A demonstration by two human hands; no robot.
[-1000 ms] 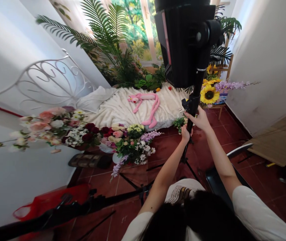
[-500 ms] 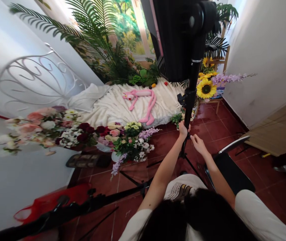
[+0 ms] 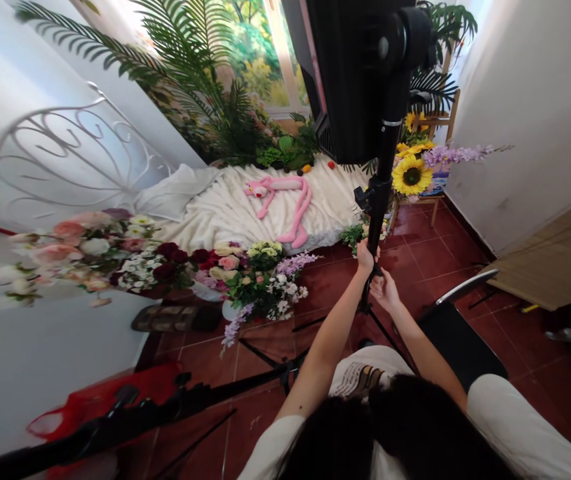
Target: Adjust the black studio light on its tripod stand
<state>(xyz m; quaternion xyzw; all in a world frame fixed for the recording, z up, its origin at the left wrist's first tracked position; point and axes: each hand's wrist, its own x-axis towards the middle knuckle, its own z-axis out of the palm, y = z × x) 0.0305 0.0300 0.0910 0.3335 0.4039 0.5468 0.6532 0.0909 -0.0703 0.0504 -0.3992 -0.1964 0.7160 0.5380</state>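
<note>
A black light stand (image 3: 376, 223) rises upright in front of me and carries a large black studio light (image 3: 348, 87) at its top. My left hand (image 3: 365, 257) is closed around the stand's pole. Just below it, my right hand (image 3: 384, 291) has its fingers curled against the stand, by a small black fitting; exactly what the fingertips grip is hidden. Higher on the pole, a clamp knob (image 3: 363, 198) sticks out to the left. The stand's legs spread over the red tiled floor (image 3: 418, 257).
A pink plush toy (image 3: 293, 213) lies on a cream blanket (image 3: 215, 217). Artificial flowers (image 3: 235, 270) line its front. At lower left, another black stand (image 3: 165, 413) crosses in front of a red bag (image 3: 115, 393). To my right stands a black chair (image 3: 460, 343). Sunflowers (image 3: 412, 175) are behind the light stand.
My right hand has moved slightly left and down, closing in against the stand below my left hand. My left hand keeps its hold on the pole.
</note>
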